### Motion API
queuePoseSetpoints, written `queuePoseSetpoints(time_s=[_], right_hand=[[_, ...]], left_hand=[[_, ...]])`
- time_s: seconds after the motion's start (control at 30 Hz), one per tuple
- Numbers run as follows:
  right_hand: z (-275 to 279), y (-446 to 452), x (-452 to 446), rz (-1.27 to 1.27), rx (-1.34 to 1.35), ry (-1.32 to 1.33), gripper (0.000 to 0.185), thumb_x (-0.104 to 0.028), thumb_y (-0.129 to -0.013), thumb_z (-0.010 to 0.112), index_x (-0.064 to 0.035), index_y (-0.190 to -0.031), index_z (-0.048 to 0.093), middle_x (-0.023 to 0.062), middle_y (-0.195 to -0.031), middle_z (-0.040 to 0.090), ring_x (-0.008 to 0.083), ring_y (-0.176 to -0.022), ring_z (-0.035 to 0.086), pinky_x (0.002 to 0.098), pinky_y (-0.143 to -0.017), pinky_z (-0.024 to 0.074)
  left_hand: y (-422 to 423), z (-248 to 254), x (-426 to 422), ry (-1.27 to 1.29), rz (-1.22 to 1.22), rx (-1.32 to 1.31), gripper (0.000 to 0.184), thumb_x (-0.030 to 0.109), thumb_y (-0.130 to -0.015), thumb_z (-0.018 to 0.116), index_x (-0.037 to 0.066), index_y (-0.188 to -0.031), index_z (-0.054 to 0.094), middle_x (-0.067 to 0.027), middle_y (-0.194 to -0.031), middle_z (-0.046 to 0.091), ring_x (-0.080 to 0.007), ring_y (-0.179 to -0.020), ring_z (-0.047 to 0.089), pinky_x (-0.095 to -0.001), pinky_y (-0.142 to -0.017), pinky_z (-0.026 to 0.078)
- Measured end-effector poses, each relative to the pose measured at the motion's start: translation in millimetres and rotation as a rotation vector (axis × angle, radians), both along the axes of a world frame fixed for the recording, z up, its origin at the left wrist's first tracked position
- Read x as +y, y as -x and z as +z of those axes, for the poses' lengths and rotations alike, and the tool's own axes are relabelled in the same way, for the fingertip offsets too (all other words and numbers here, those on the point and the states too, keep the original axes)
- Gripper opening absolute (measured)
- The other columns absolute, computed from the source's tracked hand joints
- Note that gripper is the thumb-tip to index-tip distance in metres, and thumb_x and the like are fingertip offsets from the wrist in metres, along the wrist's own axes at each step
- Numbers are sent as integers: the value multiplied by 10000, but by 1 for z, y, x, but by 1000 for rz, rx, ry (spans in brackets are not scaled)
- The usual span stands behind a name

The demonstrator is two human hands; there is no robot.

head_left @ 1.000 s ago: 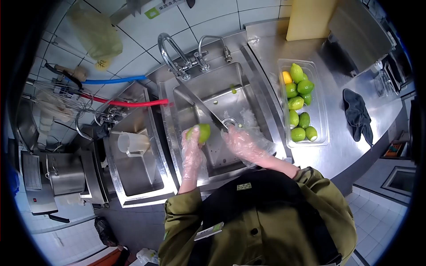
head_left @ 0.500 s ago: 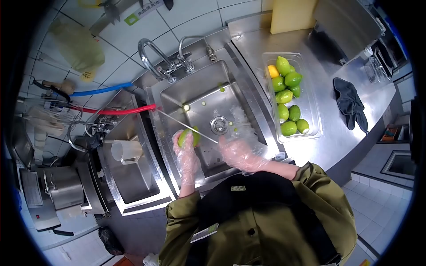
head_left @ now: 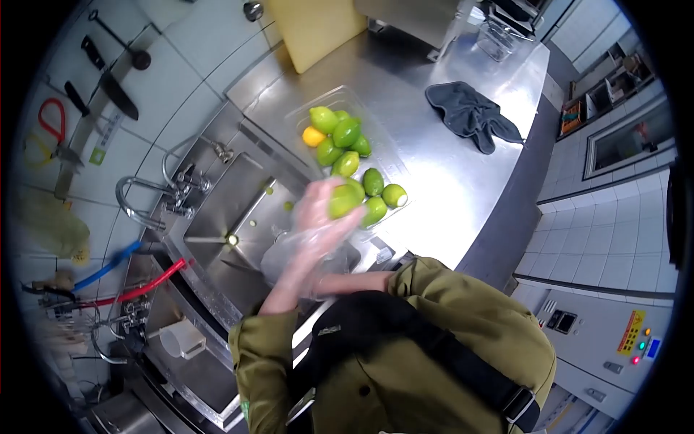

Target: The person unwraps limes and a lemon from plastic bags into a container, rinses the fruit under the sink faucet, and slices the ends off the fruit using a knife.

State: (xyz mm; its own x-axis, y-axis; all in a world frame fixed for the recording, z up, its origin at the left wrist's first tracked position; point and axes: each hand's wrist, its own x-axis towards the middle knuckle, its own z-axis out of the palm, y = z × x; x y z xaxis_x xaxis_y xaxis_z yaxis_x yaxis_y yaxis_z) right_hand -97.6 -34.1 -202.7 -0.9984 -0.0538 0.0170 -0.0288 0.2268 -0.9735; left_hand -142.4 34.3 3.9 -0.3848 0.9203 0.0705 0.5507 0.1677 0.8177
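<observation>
My left hand [head_left: 318, 215], in a clear plastic glove and blurred by motion, holds a green lime [head_left: 344, 202] over the near end of a clear plastic tub [head_left: 394, 163]. Several green limes [head_left: 346, 133] and one orange-yellow citrus fruit [head_left: 313, 137] lie in that tub. One lime [head_left: 395, 195] at the near end has a pale cut tip. My right forearm [head_left: 354, 282] passes behind the left one. Its gloved hand is mostly hidden there, over the near side of the steel sink [head_left: 210, 236], so its fingers do not show.
Small green cut pieces [head_left: 232, 239] lie in the sink, below the taps [head_left: 173, 195]. On the steel counter are a dark cloth [head_left: 470, 116] and a yellow board [head_left: 318, 32]. Knives [head_left: 116, 90] and scissors hang on the wall. A second sink holds a white jug [head_left: 182, 339].
My left hand has carried the lime from above the sink to the tub on the right. The long thin blade by my right hand is out of sight. The view has turned right.
</observation>
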Motion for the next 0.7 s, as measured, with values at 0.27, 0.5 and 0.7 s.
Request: queuePoseSetpoints(time_s=[0.27, 0.5, 0.7], right_hand=[[-11, 14, 21, -106, -12, -32, 235, -179, -737, 505, 21, -832, 584, 205, -799, 576, 336, -767, 565, 407, -675, 455], [-16, 12, 41, -153, -54, -92, 282, -226, -753, 507, 26, -854, 585, 225, -815, 580, 351, -778, 569, 428, -690, 454], [-32, 27, 52, -168, -190, -316, 324, -265, -766, 509, 30, -873, 586, 242, -829, 583, 364, -787, 572, 446, -703, 452]], left_hand=[[-26, -54, 150, 853, -350, 525, 521, 439, -736, 518, 20, -1041, 571, -189, -1151, 520, -329, -987, 551, -385, -856, 417], [-12, -58, 141, 490, -117, 5, 590, 354, -744, 587, 9, -1194, 424, -169, -1086, 550, -290, -1046, 520, -358, -867, 418], [39, 5, -10, -381, 237, -1434, 463, 375, -857, 500, 107, -1225, 416, -135, -1069, 527, -253, -1007, 515, -345, -744, 494]])
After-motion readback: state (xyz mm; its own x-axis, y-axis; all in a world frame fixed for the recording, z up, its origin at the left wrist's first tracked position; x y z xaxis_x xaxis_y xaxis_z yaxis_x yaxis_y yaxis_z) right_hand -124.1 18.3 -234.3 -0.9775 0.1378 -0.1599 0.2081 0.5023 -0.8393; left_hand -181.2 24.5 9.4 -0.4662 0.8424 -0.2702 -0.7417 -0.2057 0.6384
